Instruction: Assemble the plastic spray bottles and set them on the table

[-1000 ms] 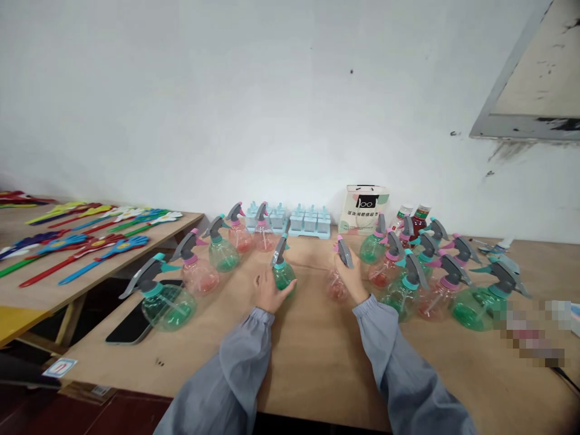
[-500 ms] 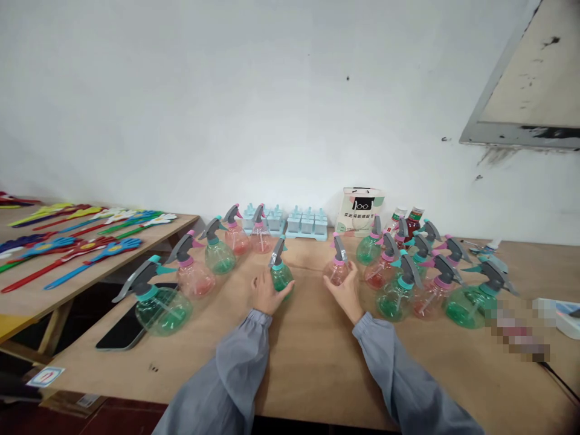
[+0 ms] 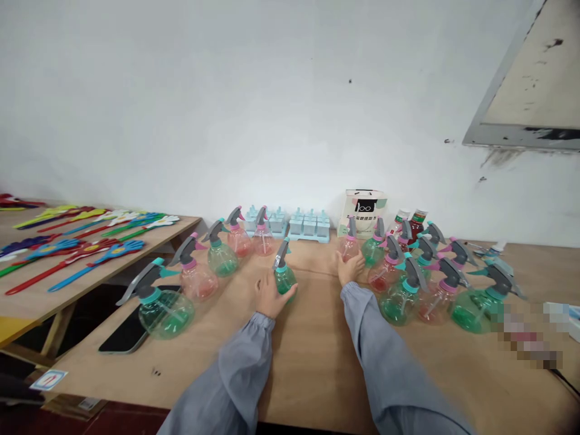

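My left hand (image 3: 272,295) is wrapped round a green spray bottle (image 3: 285,279) with a grey and teal trigger head, upright near the middle of the wooden table (image 3: 312,350). Farther back, my right hand (image 3: 350,267) grips the lower part of a pink spray bottle (image 3: 348,246), which stands in front of the paper bag (image 3: 362,212). Just right of that hand is another green spray bottle (image 3: 372,251). More green and pink bottles cluster on the right, among them a green one (image 3: 399,304) at the front.
On the left stand several spray bottles, the nearest a green one (image 3: 165,314) beside a black phone (image 3: 124,332). Pale blue ice-pop molds (image 3: 310,226) line the wall. Colourful hand clappers (image 3: 95,263) cover another table. Red-filled bottles (image 3: 417,223) stand behind the right cluster.
My right hand has pushed the pink spray bottle back and to the right, towards the paper bag. My left hand stays on its green bottle. The view has shifted slightly.
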`<state>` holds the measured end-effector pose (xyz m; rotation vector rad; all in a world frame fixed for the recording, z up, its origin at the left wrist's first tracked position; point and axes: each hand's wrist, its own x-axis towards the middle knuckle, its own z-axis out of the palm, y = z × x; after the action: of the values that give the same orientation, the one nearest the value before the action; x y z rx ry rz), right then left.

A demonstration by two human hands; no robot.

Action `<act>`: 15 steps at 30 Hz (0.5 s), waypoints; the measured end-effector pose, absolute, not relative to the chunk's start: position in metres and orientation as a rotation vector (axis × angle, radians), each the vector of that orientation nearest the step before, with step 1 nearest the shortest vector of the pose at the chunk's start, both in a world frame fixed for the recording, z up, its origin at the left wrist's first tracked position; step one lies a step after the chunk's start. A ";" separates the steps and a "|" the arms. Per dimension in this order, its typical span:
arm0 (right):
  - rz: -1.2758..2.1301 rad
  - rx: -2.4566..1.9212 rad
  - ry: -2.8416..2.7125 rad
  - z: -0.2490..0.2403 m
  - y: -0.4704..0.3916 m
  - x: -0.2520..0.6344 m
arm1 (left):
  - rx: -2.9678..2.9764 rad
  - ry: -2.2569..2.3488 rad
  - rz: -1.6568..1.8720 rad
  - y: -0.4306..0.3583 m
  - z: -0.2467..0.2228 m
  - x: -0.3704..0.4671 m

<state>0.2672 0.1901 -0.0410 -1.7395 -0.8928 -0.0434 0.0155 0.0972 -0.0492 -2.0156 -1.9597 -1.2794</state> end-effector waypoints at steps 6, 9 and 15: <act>-0.049 -1.716 -0.800 -0.043 0.201 0.272 | -2.016 -1.937 -1.295 0.096 -0.049 0.016; -0.057 -1.682 -0.783 -0.044 0.203 0.273 | -2.015 -1.943 -1.317 0.095 -0.048 0.016; -0.087 -1.620 -0.760 -0.042 0.203 0.274 | -2.042 -1.967 -1.329 0.095 -0.047 0.015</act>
<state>0.2743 0.2026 -0.0418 -1.6203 -0.7603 -0.0868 0.0151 0.0951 -0.0469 -2.0419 -1.9668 -1.3287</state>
